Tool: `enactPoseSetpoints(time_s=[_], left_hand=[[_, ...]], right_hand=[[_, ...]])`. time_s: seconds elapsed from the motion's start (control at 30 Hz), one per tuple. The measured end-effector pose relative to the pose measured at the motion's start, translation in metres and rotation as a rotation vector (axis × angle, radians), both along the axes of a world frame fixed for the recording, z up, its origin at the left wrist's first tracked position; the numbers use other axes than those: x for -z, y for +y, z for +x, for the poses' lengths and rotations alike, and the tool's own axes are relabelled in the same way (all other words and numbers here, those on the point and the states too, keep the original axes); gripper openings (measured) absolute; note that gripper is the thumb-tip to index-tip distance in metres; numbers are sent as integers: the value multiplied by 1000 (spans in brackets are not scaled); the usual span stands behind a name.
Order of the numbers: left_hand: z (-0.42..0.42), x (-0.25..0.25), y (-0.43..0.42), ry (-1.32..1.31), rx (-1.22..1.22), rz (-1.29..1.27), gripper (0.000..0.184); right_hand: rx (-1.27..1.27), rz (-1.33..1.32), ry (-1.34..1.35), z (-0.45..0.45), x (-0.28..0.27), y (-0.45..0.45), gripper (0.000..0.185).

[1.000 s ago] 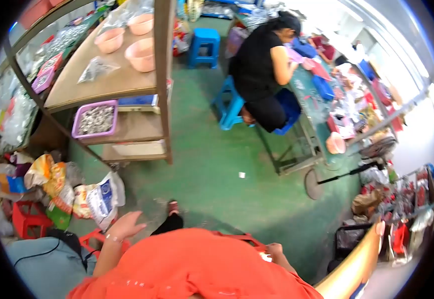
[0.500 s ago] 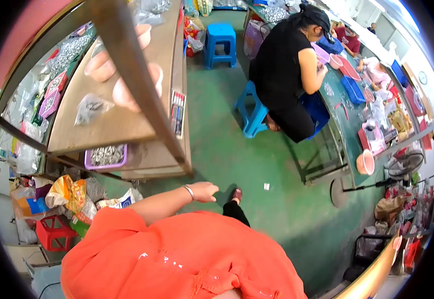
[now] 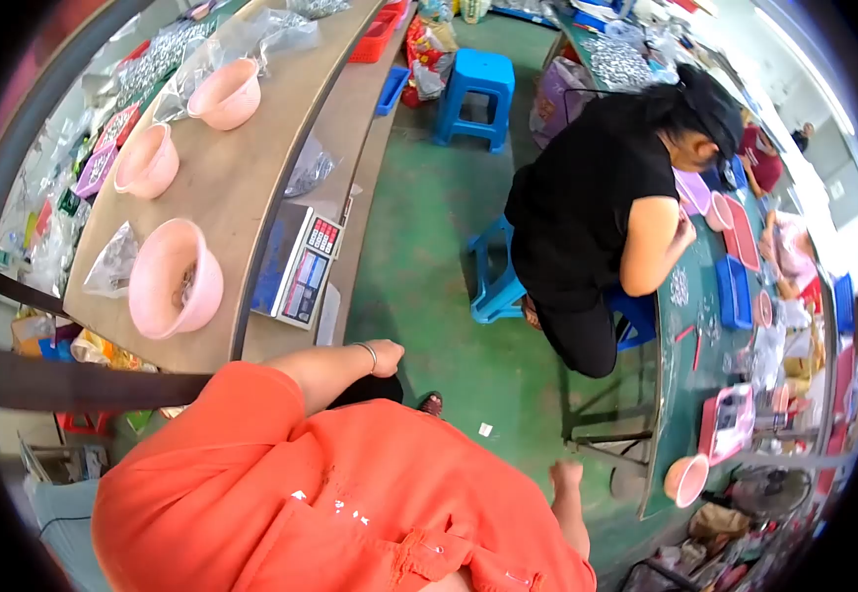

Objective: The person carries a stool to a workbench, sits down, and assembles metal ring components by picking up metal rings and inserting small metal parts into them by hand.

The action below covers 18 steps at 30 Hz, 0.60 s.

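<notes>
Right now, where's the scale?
In the head view, the scale is left of centre, on the lower shelf, just right of the pink bowls above and near your left hand.

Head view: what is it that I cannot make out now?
In the head view:
Left hand: palm hidden by its own back.
Right hand: fingers too small to separate.
Scale: key labels too small to read.
Largest pink bowl: contents too small to identify.
</notes>
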<state>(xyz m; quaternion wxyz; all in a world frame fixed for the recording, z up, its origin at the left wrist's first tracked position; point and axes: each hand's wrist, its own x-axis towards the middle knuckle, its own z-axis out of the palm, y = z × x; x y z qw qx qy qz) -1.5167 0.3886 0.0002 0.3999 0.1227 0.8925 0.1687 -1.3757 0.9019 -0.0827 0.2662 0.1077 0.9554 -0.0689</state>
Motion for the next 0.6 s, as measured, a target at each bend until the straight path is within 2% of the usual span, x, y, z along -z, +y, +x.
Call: enactPoseSetpoints(time_s=[0.07,0.17,0.23,0.3,0.37,0.43,0.5,0.6], left_hand=[[-28,1,-1,-3,-40,-5,30],[-70,14,-12,-54,-33,-18,32],[-105,23,-27,-62,-17,-23,32],[-154,24,-45,-66,2,-40,33],[-198,15,-63,-45,0,-81,32],[-244,-3,-82,-63,25,-89,30],[-279,-3,-97,-29,-9,-122,27],[-321,5,-111,102,111,-93,22]], right_hand=[[366,-381,287,-115,-22,-58,17],[177,-723,293,-235,-79,-180,22],[79,-860,226,-285,-78,-241,21],[-198,-678,241,-323,-61,-280,21],[-173,-653,46,-349,-88,-318,22],[-217,-690,-90,-377,-72,-333,25],[-273,-560,-107,-403,-65,-351,27],[-380,-483,-164,-451,-69,-381,29]])
